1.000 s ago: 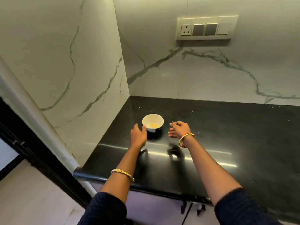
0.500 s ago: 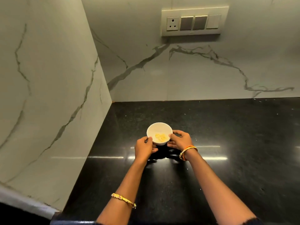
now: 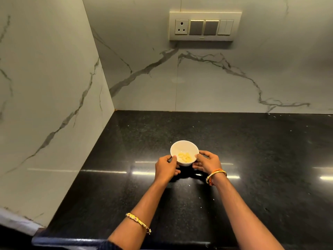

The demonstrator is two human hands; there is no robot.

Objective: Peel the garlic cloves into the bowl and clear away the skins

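Note:
A small white bowl [image 3: 184, 148] sits on the black countertop [image 3: 252, 150], with several pale yellow peeled garlic cloves [image 3: 184, 157] in its bottom. My left hand [image 3: 165, 168] grips the bowl's left side, thumb on the rim. On the opposite side, my right hand [image 3: 207, 162] holds the bowl with thumb at the rim and fingers curled under. A few tiny white flecks of skin [image 3: 201, 207] lie on the counter in front of the bowl.
Marble walls close off the counter at the left [image 3: 54, 105] and at the back [image 3: 216, 78]. A switch and socket panel [image 3: 205, 26] is mounted on the back wall. The counter's front edge [image 3: 126, 242] runs along the bottom.
Both hands have closed in on the bowl and now hold it from either side. The camera has moved closer and looks more squarely at the corner.

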